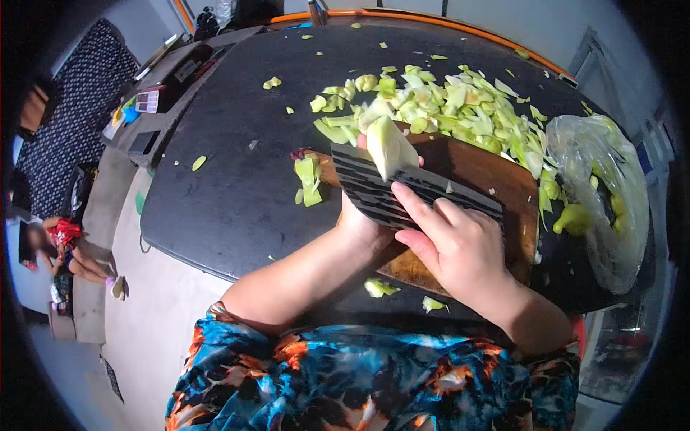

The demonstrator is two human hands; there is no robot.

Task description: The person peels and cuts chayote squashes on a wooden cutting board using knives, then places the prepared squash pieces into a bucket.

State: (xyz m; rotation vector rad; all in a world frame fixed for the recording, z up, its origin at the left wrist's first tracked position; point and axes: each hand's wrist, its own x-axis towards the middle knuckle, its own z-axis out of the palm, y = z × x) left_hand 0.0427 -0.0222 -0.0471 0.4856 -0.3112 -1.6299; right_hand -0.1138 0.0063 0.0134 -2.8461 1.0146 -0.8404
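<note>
My right hand (pixel 463 248) grips a broad knife (pixel 359 176) with a dark-striped blade, its index finger stretched along the flat. The handle is hidden under the palm. Behind the blade, my left hand (pixel 361 219) holds a peeled pale chayote piece (pixel 388 147); fingertips show on either side of it, while most of the hand is covered by the knife. The blade lies against or just in front of the chayote's lower end. Below both hands is a wooden cutting board (pixel 514 190). Sliced pale green pieces (pixel 460 104) are heaped beyond it.
At the right, a clear plastic bag (pixel 622 215) has a green chayote (pixel 571 219) at its edge. A green scrap (pixel 309 179) lies left of the board on the dark table (pixel 223 179). Another person (pixel 68 244) sits far left, near a cluttered ledge.
</note>
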